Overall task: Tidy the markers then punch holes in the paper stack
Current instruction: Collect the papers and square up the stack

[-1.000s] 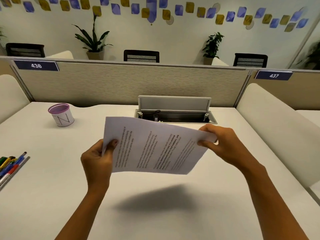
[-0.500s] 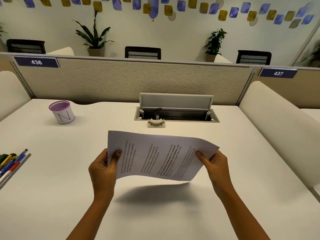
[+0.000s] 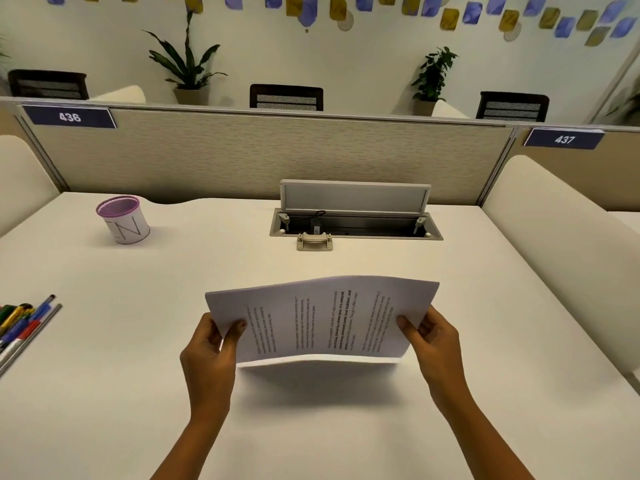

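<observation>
A thin stack of printed paper (image 3: 322, 318) hangs in the air just above the white desk (image 3: 485, 306), text running sideways, its near edge close to the surface. My left hand (image 3: 211, 351) grips its left edge and my right hand (image 3: 433, 337) grips its right edge, thumbs on top. Several coloured markers and pens (image 3: 20, 323) lie loose at the desk's left edge, partly cut off by the frame. A small beige hole punch (image 3: 314, 241) sits beyond the paper, in front of the cable tray.
A white cup with a purple mesh rim (image 3: 124, 219) stands at the back left. An open cable tray (image 3: 356, 225) with a raised lid is set into the desk's far middle. Beige partitions close the back; cream dividers (image 3: 554, 237) flank both sides.
Both hands have lowered the paper stack toward the desk and drawn it nearer to me, and it has levelled out. The hole punch, hidden behind the paper before, now shows.
</observation>
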`<state>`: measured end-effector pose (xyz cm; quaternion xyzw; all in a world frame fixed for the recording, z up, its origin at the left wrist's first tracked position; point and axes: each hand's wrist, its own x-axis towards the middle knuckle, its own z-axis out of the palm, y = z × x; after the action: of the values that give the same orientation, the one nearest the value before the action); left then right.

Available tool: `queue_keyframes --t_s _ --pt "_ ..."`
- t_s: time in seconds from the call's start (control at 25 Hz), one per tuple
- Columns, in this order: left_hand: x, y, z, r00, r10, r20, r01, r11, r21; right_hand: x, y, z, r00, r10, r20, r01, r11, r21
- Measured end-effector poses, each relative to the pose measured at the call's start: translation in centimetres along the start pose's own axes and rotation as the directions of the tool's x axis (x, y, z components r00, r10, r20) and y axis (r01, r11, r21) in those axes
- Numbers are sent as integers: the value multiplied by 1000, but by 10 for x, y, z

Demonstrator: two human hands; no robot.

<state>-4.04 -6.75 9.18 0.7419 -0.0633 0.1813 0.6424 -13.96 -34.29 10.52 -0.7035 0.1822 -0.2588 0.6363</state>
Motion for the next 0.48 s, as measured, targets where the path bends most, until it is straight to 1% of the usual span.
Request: queue_keyframes --t_s 0.08,0.16,0.28,0.36,0.48 --pt "1 -2 1 1000 -20 -4 20 1000 1 -3 5 2 999 27 -25 -27 1000 -2" --pt "0 -4 3 999 -46 -14 46 999 4 -8 12 6 995 59 -80 -62 997 -38" --pt "1 -3 5 998 -38 -45 39 999 19 -12 14 12 987 26 -162 -35 998 -52" --pt "1 -4 5 998 -32 -56 33 999 14 -13 15 13 984 10 -180 -19 999 -49" --pt "-3 -12 4 997 -73 -38 75 996 51 -16 22 14 986 49 -162 -60 996 -64"
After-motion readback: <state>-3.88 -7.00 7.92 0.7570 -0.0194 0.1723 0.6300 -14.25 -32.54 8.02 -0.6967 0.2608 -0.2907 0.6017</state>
